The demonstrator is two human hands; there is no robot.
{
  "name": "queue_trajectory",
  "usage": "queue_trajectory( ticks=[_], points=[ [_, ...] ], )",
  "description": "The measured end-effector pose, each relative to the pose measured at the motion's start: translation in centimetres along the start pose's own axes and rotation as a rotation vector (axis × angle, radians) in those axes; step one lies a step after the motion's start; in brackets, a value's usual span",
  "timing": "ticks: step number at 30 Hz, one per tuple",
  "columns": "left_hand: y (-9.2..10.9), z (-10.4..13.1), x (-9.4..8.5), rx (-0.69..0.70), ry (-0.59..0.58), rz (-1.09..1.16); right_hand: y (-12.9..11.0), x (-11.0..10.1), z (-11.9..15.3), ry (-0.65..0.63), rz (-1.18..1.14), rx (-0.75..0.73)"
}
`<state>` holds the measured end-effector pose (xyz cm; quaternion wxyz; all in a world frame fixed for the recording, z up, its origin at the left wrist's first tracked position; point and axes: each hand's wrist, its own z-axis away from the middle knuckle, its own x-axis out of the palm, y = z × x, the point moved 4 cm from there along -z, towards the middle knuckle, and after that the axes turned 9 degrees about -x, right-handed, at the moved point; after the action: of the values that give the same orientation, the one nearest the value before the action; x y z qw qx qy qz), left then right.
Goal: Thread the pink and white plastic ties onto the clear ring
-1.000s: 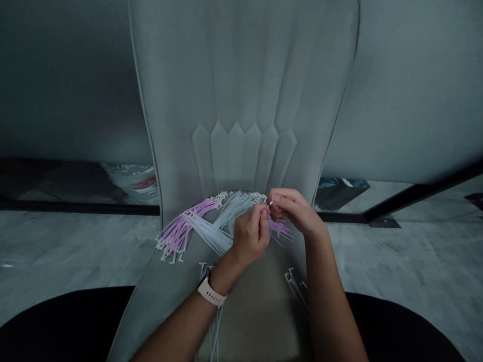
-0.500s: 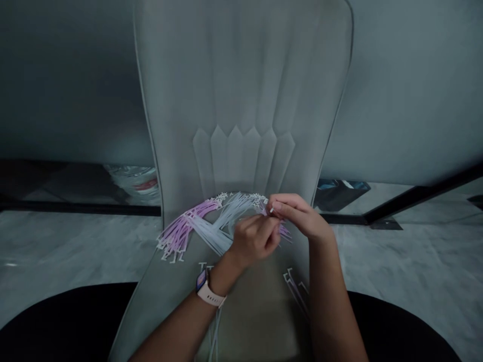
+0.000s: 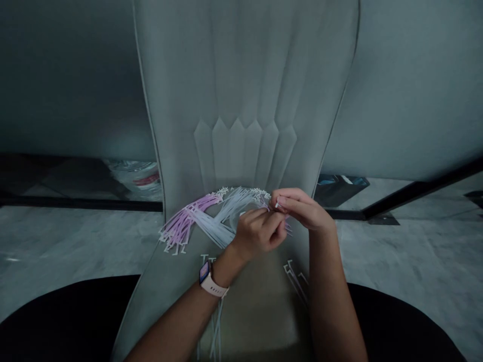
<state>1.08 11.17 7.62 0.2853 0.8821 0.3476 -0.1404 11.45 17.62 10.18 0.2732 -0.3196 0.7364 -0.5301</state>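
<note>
My right hand pinches a small white piece between thumb and forefinger; whatever joins it is hidden behind the fingers. Closed and pressed up against those fingertips is my left hand, with a watch on that wrist. What it grips I cannot make out. Just past the hands lie thin purple strips with small white ends, fanned to the left. Pale white strips cross beside them. Below my left wrist are a few more white strips, partly covered by the forearm.
Everything rests on a grey padded chair seat, its tall backrest rising behind. A few purple strips lie by my right forearm. Behind the chair are a clear plastic package at left and a dark bag at right.
The view has tilted slightly, so the scene sits a little higher. Both hands stay together with the small white piece in the right fingertips; their pose barely differs.
</note>
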Motion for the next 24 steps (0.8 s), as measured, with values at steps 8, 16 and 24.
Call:
queue_trajectory(
  ticks=[8, 16, 24],
  points=[
    [-0.7, 0.4, -0.1, -0.171, 0.018, 0.156, -0.2, 0.9, -0.1, 0.003, -0.129, 0.017],
    [-1.3, 0.6, 0.1, -0.249, 0.039, 0.192, 0.0, 0.7, -0.1, 0.042, -0.171, -0.004],
    [-1.2, 0.6, -0.1, -0.235, 0.046, 0.192, 0.8, 0.8, -0.4, 0.085, -0.262, 0.017]
  ],
)
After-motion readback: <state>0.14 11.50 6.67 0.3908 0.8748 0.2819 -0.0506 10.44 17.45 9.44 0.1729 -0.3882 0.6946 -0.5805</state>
